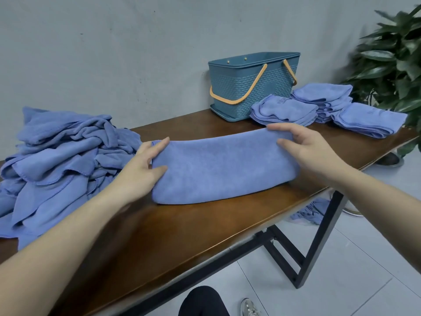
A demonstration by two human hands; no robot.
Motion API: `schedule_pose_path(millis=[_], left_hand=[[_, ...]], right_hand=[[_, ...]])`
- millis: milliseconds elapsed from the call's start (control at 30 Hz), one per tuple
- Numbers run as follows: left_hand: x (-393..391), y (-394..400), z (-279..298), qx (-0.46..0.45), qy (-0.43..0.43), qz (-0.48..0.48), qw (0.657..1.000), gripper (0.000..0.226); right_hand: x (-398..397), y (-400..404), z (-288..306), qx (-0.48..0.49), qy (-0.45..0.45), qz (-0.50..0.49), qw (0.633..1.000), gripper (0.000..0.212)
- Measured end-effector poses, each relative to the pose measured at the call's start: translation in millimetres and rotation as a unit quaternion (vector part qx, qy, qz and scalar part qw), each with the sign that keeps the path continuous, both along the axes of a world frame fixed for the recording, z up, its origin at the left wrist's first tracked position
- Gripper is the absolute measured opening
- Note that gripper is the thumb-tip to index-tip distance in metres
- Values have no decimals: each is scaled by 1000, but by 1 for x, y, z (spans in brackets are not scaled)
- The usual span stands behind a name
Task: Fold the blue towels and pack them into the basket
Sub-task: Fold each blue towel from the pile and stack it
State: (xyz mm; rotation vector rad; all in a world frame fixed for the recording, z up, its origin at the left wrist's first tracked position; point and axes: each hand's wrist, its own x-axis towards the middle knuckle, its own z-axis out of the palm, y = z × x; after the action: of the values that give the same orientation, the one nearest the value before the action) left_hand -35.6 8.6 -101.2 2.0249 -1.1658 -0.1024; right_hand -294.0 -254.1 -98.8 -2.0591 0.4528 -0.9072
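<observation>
- The towel I was watching lay flat in the middle of the bench, already folded into a long strip. Its long axis ran left to right across the bench, with the right end sitting a bit farther from me than the left.
- Left hand had the left short end: fingers lay over the far corner, thumb pressed on the top of the cloth, so that grip was a pinch on the towel's edge.
- Right hand did the same on the right short end, fingers curled over the far edge and thumb on top. Both grips closed on the cloth, not spread out flat.
- Pile of unfolded towels sat heaped on the bench to the left, just beside the left hand.
- Basket stood at the back of the bench against the wall, teal with orange handles hanging down. From my angle I couldn't see what was inside it.
- Three stacks of folded towels sat just right of the basket, the nearest one touching its base.
- There was some stitched mark on a couple of the folded ones, but too blurry to read.
- A potted plant stood off the right end of the bench, and one more blue cloth lay on the floor underneath.
</observation>
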Motion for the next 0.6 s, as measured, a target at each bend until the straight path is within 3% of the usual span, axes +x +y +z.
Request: schedule_pose_path(millis=[200, 300, 500, 600], left_hand=[[16, -23, -17, 91, -132, 10, 987, 63], [19, -27, -26, 112, -158, 26, 981, 61], [20, -16, -34, 84, -176, 68, 978, 49], [17, -8, -34, 55, -198, 64, 977, 40]], right_hand=[[38, -33, -12, -23, 88, -22, 996, 36], [46, -43, -20, -40, 136, -21, 990, 33], [41, -43, -23, -52, 122, -66, 989, 35], [22, -34, -24, -89, 114, -41, 989, 34]])
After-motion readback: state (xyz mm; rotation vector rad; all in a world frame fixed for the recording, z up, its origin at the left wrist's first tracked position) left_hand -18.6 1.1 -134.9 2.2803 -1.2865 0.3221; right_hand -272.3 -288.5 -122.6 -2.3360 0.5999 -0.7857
